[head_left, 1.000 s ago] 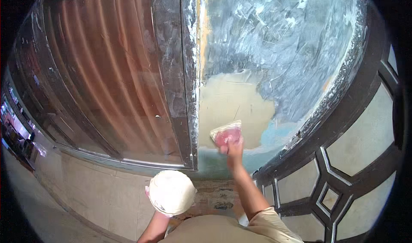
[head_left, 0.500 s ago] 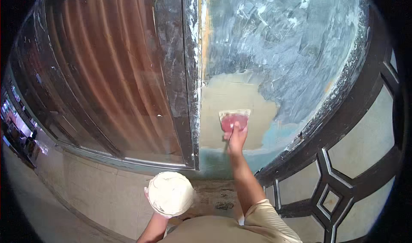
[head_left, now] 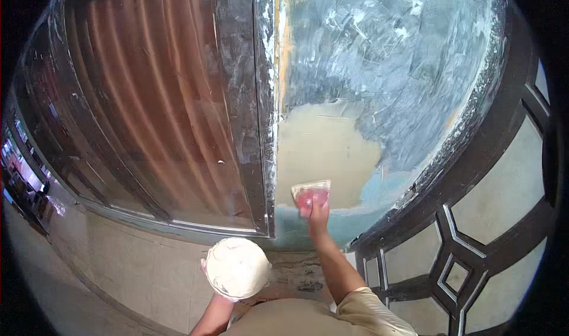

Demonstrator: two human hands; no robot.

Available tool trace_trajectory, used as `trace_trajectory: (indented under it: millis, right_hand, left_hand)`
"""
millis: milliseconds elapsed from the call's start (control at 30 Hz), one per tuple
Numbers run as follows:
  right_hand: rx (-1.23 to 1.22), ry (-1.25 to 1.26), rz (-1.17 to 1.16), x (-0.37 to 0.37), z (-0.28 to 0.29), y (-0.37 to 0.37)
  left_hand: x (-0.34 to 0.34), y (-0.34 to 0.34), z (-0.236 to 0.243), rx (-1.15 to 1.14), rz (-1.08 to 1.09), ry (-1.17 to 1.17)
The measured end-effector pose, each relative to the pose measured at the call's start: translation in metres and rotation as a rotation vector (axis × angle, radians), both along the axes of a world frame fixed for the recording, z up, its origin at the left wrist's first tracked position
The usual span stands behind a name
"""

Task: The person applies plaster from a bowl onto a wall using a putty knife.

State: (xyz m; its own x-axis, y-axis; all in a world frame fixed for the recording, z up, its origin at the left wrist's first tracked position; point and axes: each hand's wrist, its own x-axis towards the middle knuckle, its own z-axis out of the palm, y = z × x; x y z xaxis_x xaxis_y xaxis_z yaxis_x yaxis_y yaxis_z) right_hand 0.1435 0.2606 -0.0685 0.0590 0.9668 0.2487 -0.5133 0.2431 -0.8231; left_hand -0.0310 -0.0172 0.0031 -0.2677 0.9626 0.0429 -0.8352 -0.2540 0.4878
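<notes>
My right hand (head_left: 318, 215) grips a putty scraper (head_left: 310, 193) with a wide pale blade and a red handle. The blade is against the lower part of a smooth beige putty patch (head_left: 329, 149) on the blue-grey wall (head_left: 379, 51). Down at the left, in front of my body, my left hand (head_left: 223, 300) supports a round container of creamy white putty (head_left: 237, 268) from below. Most of that hand's fingers are hidden under it; a few fingertips show at its left edge.
Left of the wall stands a dark-framed window (head_left: 242, 99) with a reddish-brown curtain (head_left: 148, 93) behind the glass. A dark panelled door or gate (head_left: 474, 241) is close on the right. Floor tiles (head_left: 139, 265) stretch away at the lower left.
My right hand has moved down and slightly left with the scraper, from the middle of the putty patch to its lower edge. My left hand and the container have barely moved.
</notes>
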Motion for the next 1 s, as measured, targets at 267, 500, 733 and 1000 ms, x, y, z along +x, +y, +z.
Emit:
trace_trajectory:
  millis: [267,500,733,1000]
  right_hand:
    - [-0.102,0.171,-0.011,0.018,0.176,0.011]
    - [-0.190,0.091,-0.111,0.011,0.071,0.039]
    - [-0.566,-0.049,-0.071,0.023,-0.051,-0.014]
    - [0.016,-0.056,-0.013,-0.022,0.177,0.007]
  left_hand:
    - [-0.004,-0.010,0.008,0.021,0.011,-0.024]
    - [-0.009,-0.008,0.007,0.029,0.006,0.027]
    - [-0.010,-0.009,0.013,0.186,0.019,-0.238]
    - [-0.019,-0.005,0.010,0.088,0.039,-0.086]
